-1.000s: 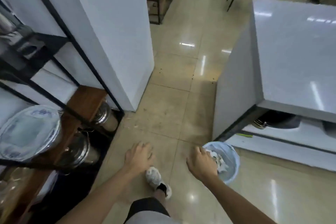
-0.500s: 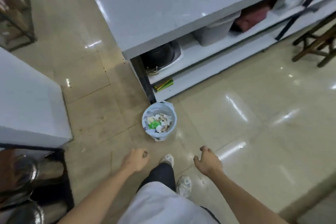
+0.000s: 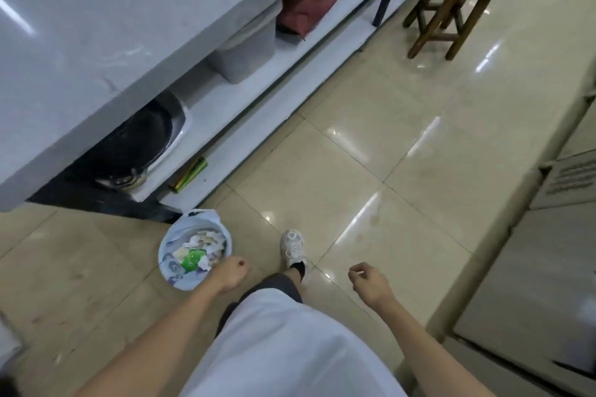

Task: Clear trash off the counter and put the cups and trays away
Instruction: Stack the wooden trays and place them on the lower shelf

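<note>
A small waste bin (image 3: 176, 271) lined with a pale blue bag stands on the floor by the counter's corner, filled with crumpled paper and a green wrapper. My left hand (image 3: 229, 274) hangs just right of its rim, fingers loosely curled, holding nothing. My right hand (image 3: 369, 282) hangs further right over the tiles, also loosely curled with nothing in it. The white counter top (image 3: 96, 26) fills the upper left; the part in view is bare. No cups or trays are in view.
Under the counter a shelf (image 3: 325, 29) holds a dark wok (image 3: 138, 145), a grey tub (image 3: 248, 51), a red bag (image 3: 306, 10) and a green-gold roll (image 3: 190, 175). A wooden stool (image 3: 451, 0) stands at upper right. A low cabinet (image 3: 548, 267) borders the right.
The view has swung right along the counter. The bin has shifted from ahead of me to beside my left hand. Both hands still hang with nothing in them.
</note>
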